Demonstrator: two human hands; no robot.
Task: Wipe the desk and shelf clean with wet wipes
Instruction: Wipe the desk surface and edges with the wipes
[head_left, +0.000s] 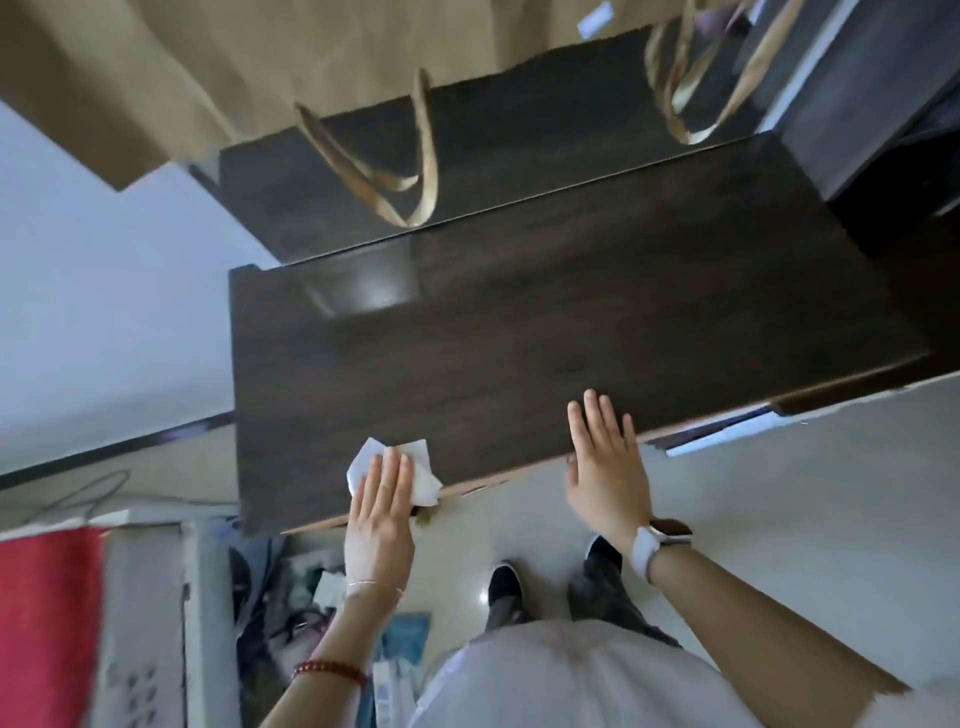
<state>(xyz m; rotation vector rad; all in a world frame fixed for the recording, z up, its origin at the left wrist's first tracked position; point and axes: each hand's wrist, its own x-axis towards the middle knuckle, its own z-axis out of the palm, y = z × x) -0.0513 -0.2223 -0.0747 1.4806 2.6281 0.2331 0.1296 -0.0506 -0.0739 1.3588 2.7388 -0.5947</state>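
Near the front edge of the dark surface (519, 364), left hand (382, 512) presses flat on the wet wipe (421, 475), covering most of it; right hand (605, 467) rests spread, fingers straight, holding nothing.

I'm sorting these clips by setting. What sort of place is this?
Probably a room in a home, perhaps a bedroom or study: a dark wood desk, paper bags on its raised shelf, and clutter on the pale tiled floor.
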